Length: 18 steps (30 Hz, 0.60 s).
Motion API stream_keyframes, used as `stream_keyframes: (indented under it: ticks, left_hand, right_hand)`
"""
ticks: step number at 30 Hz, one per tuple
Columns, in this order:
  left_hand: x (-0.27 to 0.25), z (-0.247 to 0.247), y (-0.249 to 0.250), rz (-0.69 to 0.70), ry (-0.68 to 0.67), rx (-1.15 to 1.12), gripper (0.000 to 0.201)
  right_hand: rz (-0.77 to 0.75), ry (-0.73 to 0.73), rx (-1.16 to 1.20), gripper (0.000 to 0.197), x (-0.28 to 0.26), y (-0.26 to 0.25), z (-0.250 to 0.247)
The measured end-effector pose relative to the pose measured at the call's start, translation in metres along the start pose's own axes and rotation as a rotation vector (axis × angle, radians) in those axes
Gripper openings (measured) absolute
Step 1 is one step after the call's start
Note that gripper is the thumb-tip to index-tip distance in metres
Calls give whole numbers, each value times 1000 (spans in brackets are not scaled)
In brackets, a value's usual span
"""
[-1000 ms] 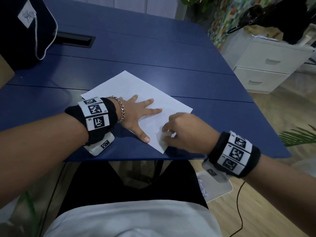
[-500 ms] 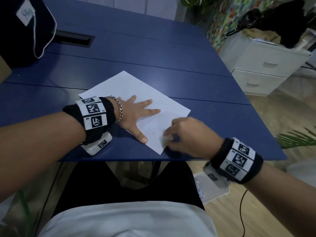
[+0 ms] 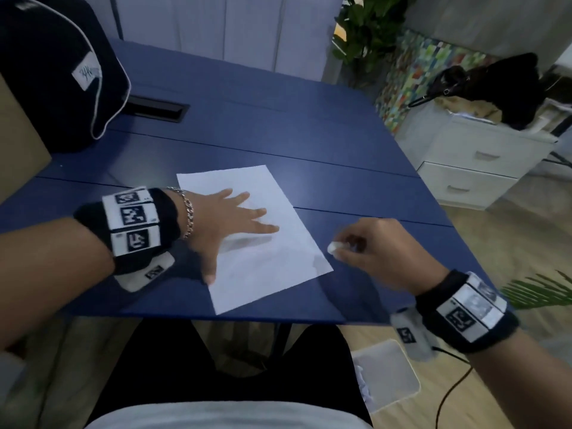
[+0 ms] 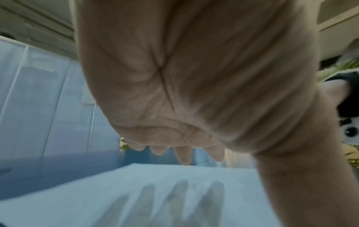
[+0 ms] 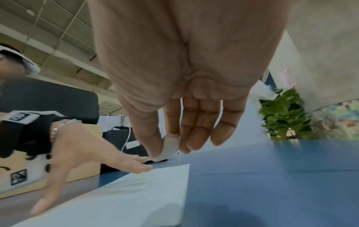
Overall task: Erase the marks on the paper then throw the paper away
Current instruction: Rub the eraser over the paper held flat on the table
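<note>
The left hand (image 3: 227, 224) lies with fingers spread flat over the paper (image 3: 272, 274) on the blue desk (image 3: 278, 128). Just right of the sheet's edge, the right hand's (image 3: 374, 249) grip is narrow, pinching a white eraser (image 3: 332, 247) between thumb and fingers.

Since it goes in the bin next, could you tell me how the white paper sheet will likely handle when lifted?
The thin white paper sheet lies flat on the blue table, so it will probably flop and bend. It looks light and may slide once the left hand, spread over it, lifts away.

No text on the bag's white label (image 3: 86, 74) is legible.
</note>
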State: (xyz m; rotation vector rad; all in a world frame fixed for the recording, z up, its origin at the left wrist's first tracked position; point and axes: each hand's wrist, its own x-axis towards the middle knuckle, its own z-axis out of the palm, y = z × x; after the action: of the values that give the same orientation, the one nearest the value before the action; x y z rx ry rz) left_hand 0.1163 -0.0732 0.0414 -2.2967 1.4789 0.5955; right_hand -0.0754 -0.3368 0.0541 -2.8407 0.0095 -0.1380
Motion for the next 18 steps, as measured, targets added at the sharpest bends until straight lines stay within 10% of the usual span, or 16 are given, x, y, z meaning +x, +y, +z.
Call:
stream_keyframes:
  ticks: [7, 18]
  left_hand:
    - [-45, 10, -16, -157, 152, -221, 91]
    - [-16, 38, -14, -141, 92, -190, 110]
  right_hand:
    - [-5, -45, 55, 21, 1, 3, -8]
    - [-112, -316, -162, 12, 20, -13, 37]
